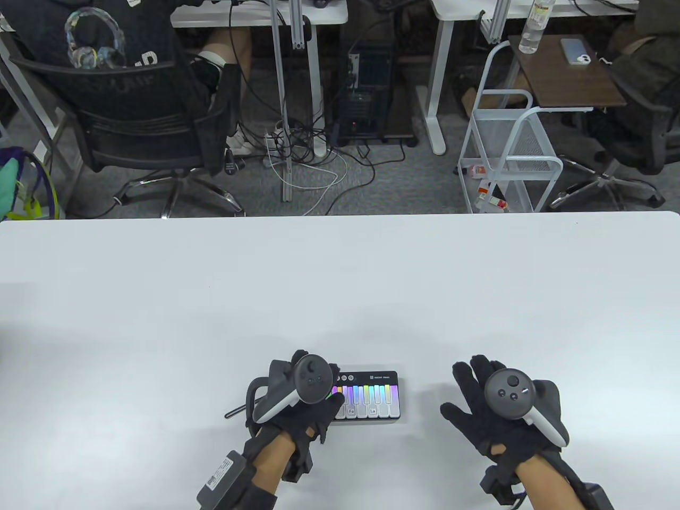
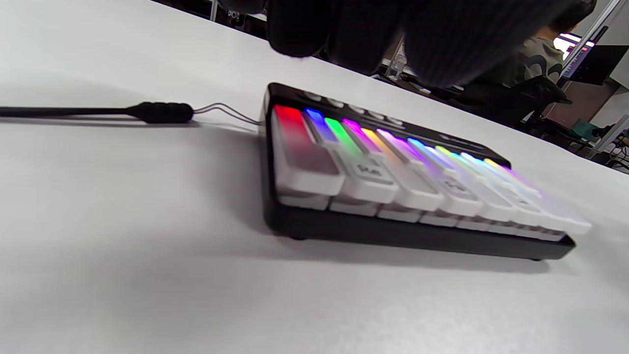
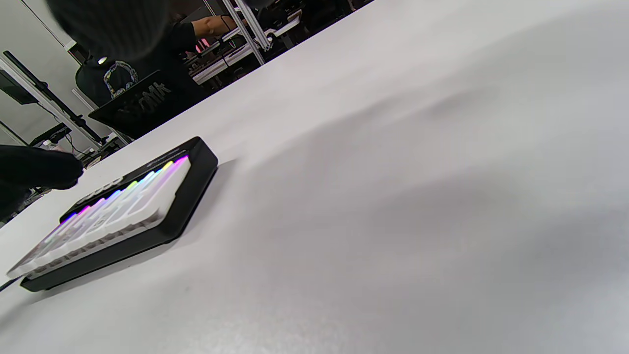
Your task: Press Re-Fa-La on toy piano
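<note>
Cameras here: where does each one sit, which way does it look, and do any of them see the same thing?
Table view: above the table, looking down; shows left hand over the piano's left end, right hand apart, fingers spread.
Left wrist view: low by the table, facing the piano; gloved fingers hang at top.
Right wrist view: low, from the piano's right; a glove blur top left.
All three share the lit piano.

white table [image 1: 212, 297], toy piano [image 1: 380, 396] on it, thin cable [image 2: 98, 111]
</note>
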Demonstrator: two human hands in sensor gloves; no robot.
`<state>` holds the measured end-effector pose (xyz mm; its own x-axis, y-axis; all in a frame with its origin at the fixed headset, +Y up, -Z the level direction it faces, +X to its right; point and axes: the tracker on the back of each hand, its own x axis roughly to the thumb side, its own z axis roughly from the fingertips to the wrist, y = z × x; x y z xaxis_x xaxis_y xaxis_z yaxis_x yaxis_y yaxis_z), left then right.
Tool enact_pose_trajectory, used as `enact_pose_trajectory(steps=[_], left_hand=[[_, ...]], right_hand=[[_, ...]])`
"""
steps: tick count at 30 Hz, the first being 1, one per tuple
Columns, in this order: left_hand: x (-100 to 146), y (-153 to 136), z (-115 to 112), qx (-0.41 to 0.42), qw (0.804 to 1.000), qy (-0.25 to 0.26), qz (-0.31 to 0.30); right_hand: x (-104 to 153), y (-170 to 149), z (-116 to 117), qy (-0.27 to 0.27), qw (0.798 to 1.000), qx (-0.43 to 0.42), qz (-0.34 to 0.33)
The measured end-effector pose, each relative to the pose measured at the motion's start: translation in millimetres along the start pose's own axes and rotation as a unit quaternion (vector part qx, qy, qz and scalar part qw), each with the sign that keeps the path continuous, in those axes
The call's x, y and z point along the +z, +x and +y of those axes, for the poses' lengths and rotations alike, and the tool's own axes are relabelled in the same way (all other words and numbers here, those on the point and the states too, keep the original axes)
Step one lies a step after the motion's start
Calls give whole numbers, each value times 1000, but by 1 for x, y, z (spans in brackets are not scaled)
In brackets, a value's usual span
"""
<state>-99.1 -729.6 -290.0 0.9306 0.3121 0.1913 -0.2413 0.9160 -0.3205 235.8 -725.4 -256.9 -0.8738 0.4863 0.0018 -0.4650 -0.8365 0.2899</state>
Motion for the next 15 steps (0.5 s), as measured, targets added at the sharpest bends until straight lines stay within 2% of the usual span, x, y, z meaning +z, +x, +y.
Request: enact_pose_trajectory(steps=[7,15], left_hand=[[-4,-17,-7,18,1000,-10,19],[-4,-20,-9,23,1000,-9,18]], right_hand=[[-1,0,1,4,1000,4,2],[-1,1,1,6,1000,6,5]])
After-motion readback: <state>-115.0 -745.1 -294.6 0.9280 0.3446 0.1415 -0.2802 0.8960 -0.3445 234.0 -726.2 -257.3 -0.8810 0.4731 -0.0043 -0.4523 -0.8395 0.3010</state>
